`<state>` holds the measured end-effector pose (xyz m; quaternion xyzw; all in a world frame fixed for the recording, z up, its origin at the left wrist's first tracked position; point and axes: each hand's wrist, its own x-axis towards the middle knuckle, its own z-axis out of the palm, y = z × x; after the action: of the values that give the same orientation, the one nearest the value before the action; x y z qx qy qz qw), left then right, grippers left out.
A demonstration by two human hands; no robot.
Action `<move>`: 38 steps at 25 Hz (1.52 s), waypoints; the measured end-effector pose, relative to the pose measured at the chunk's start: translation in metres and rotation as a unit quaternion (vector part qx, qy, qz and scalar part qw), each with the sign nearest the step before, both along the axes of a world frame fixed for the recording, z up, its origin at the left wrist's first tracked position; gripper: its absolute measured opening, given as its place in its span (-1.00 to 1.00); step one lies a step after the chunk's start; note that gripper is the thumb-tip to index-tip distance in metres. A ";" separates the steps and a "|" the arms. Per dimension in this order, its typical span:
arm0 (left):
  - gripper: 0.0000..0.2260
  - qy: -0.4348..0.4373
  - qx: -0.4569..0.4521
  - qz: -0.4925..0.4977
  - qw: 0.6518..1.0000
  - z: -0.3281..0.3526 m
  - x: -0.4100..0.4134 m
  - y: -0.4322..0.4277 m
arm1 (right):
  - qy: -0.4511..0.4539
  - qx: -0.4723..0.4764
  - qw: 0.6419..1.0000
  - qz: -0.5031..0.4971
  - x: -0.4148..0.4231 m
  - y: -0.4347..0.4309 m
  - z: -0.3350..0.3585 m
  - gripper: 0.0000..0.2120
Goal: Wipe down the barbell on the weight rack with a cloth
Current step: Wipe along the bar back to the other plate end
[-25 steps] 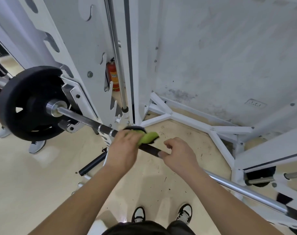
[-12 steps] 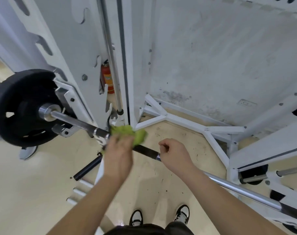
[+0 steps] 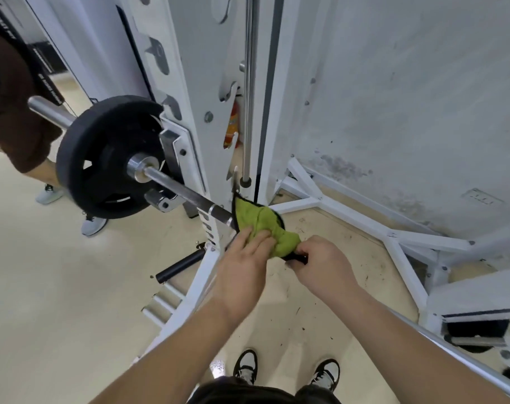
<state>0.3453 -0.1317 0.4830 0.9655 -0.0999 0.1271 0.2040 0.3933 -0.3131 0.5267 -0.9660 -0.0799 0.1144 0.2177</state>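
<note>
L hand [image 3: 245, 266], fingers straight, is pressing green cloth [image 3: 259, 221] onto barbell [image 3: 183, 193]; R hand [image 3: 320, 268] is gripping barbell just beside cloth.

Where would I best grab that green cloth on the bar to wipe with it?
Probably its bunched middle, from above, wrapping cloth and barbell together: it drapes over the round bar, and its upper corner sticks up loose.

Racked steel barbell [image 3: 186, 193] (slanting across view), green cloth [image 3: 262, 225] bunched over it
</note>
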 end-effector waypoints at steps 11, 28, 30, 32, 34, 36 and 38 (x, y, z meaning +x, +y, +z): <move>-0.59 0.023 0.016 -0.038 0.999 0.008 0.030 0.007 | -0.005 -0.021 0.999 -0.042 0.004 0.005 -0.001 -0.97; -0.68 0.114 -0.089 0.038 0.989 0.015 0.029 -0.050 | 0.038 0.147 0.978 -0.145 -0.002 -0.047 0.016 -0.82; -0.64 0.061 -0.057 -0.031 0.996 0.007 -0.010 -0.093 | 0.033 0.138 0.979 -0.144 -0.001 -0.053 0.015 -0.85; -0.66 0.012 -0.066 -0.063 0.996 0.002 -0.041 -0.091 | 0.029 0.148 0.981 -0.126 -0.001 -0.057 0.020 -0.86; -0.75 0.105 -0.165 0.102 0.975 0.005 -0.060 -0.071 | 0.030 0.154 0.984 -0.079 0.003 -0.058 0.023 -0.86; -0.87 0.219 -0.348 0.350 0.841 0.009 -0.069 -0.050 | 0.038 0.151 0.987 -0.034 0.005 -0.051 0.024 -0.86; -0.85 0.219 -0.457 0.445 0.738 0.016 -0.057 -0.042 | 0.049 0.143 0.988 -0.010 0.009 -0.041 0.022 -0.87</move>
<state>0.2886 -0.1739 0.4988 0.6918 0.4584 0.0192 0.5575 0.4026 -0.3542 0.5484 -0.9187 -0.0750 0.1472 0.3588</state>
